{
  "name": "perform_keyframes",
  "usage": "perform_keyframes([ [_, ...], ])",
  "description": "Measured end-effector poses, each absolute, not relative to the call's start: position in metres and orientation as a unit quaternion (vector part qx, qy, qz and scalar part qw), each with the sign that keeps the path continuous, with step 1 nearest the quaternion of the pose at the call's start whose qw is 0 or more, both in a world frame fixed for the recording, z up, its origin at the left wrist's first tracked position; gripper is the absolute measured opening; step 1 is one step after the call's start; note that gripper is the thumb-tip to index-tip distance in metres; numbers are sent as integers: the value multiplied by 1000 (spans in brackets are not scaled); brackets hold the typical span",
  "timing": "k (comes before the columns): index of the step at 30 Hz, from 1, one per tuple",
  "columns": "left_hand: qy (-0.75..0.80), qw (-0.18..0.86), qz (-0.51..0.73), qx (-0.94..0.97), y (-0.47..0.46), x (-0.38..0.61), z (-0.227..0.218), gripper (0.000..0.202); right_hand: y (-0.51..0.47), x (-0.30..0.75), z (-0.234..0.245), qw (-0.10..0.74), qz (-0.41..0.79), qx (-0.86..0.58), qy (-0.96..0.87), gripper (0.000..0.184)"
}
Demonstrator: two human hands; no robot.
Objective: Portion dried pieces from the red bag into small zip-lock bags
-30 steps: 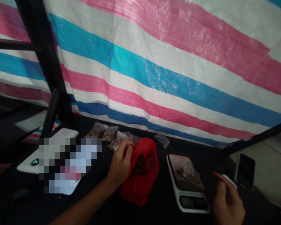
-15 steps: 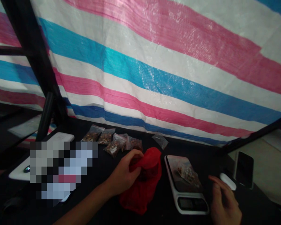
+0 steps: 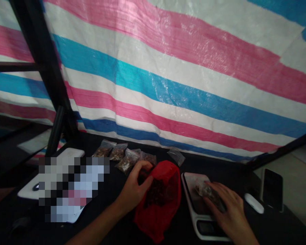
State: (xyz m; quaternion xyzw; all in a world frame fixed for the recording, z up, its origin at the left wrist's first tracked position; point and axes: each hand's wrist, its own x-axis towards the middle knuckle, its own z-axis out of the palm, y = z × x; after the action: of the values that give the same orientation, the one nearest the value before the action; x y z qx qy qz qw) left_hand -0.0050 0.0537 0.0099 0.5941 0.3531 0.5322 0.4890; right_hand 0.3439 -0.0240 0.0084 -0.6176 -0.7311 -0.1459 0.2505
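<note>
At the near edge of the black table (image 3: 109, 192), in front of the striped tarpaulin (image 3: 168, 85), two hands work on either side of a red bag (image 3: 165, 204) and a white scale (image 3: 191, 182).

The left hand (image 3: 135, 190) grips the far left rim of the red bag, fingers curled tight on the fabric, so that the mouth gapes and the dark contents show. The right hand (image 3: 226, 211) lies over the scale, fingers long and only slightly spread, their tips on the small clear pouch (image 3: 203, 189) that rests on the platform. Whether any finger pinches the pouch cannot be told.

Handling note, as a judgement: the pouch is thin and slack, so a light pinch at its top edge suits it better than a flat press, which would load the platform. A steady hold on the red bag's rim guards against spilling.

Filled pouches (image 3: 124, 160) lie in a row on the far side.
</note>
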Motion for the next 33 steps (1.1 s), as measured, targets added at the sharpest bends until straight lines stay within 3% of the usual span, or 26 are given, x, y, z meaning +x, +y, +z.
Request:
perform_keyframes([
  [5,332,400,511,685,40,-9,24,24,-13,304,34,339,-89,-607,-713,33],
  [9,314,412,448,729,37,-5,23,48,-8,228,49,373,5,-557,-742,21],
  [12,314,446,443,711,39,-1,18,42,-5,188,49,345,61,-523,-777,17],
  [15,322,444,478,686,44,-1,15,24,-5,186,39,330,62,-520,-785,36],
  [19,347,430,505,662,49,-3,16,21,-10,216,19,307,17,-558,-770,48],
  [24,376,452,507,630,50,-2,12,21,-8,225,19,205,-10,-561,-802,30],
  [29,408,502,500,576,52,0,12,32,2,207,36,134,-48,-541,-829,35],
  [33,446,524,503,523,53,0,16,38,14,192,41,81,-25,-528,-845,23],
])
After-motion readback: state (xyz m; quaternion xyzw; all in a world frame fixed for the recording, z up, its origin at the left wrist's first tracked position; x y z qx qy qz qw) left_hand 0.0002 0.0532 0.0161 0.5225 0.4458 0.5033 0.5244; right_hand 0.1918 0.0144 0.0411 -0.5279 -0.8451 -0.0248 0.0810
